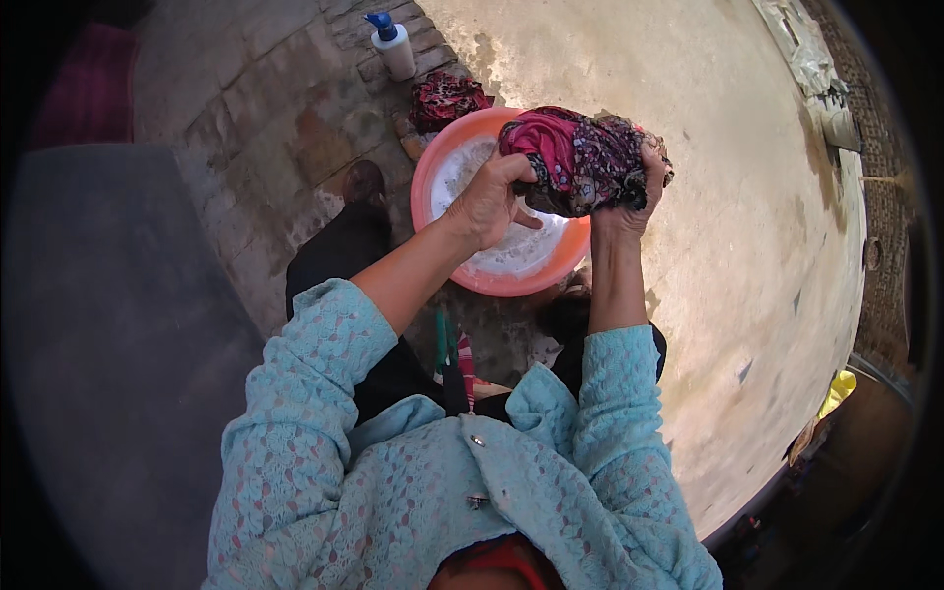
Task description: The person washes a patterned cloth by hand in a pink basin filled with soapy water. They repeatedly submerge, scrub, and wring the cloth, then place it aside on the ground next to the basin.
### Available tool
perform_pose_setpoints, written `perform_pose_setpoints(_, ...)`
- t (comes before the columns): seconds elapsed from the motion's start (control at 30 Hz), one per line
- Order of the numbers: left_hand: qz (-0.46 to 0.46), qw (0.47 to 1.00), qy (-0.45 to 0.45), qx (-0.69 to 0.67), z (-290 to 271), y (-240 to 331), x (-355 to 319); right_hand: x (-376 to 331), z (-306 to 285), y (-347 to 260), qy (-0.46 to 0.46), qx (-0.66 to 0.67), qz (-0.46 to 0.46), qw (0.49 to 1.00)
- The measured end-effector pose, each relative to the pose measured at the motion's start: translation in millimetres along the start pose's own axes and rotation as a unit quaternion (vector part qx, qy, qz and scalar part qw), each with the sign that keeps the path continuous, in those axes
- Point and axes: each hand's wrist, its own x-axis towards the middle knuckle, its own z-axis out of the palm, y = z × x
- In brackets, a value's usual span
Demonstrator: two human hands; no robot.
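A bunched patterned cloth (600, 162), dark floral with bright pink, is held up between my two hands above the right side of a tub. My left hand (492, 202) pinches its left end with thumb and fingers, the other fingers reaching over the tub. Around the right end, my right hand (634, 197) is closed, palm beneath the cloth. Below stands the round orange-pink tub (423, 187), holding white, foamy water (511, 251). Part of the tub's right rim is hidden by the cloth and my hand.
A second red-and-black patterned cloth (444, 100) lies just beyond the tub. Farther off stands a white pump bottle (395, 54) with a blue top. Brick paving (265, 118) lies to the left, pale concrete (757, 256) to the right. A dark flat surface (118, 324) fills the far left.
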Motion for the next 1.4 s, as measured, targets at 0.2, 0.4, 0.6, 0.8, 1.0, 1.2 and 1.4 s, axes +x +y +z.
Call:
perform_pose_setpoints(0.2, 0.029, 0.986, -0.029, -0.159, 9.9, 8.3, 4.0, -43.1, 50.1, 13.6, -0.051, -0.287, -0.139, 0.946)
perform_pose_setpoints(0.4, 0.025, 0.988, -0.026, -0.152, -7.1, -15.8, 4.4, -65.0, 42.9, 31.6, -0.229, -0.576, -0.378, 0.688)
perform_pose_setpoints(0.6, 0.133, 0.986, 0.067, -0.075, 30.1, -12.0, 6.9, -12.9, 3.4, 13.3, -0.063, -0.501, -0.198, 0.84)
perform_pose_setpoints(0.8, 0.027, 0.979, 0.058, -0.195, 12.1, 11.3, 16.4, -80.2, 37.2, 50.3, -0.142, -0.661, -0.333, 0.658)
perform_pose_setpoints(1.0, 0.085, 0.986, 0.087, -0.117, 36.1, 0.7, 3.5, -24.1, 24.5, 20.2, -0.014, -0.348, -0.095, 0.932)
perform_pose_setpoints(1.2, 0.07, 0.979, 0.03, -0.188, 35.4, 12.3, 5.0, -43.9, 28.6, 27.7, -0.05, -0.444, -0.122, 0.886)
perform_pose_setpoints(1.4, 0.096, 0.984, 0.041, -0.147, 28.0, -10.4, 6.4, -56.4, 35.9, 24.4, -0.088, -0.553, -0.237, 0.794)
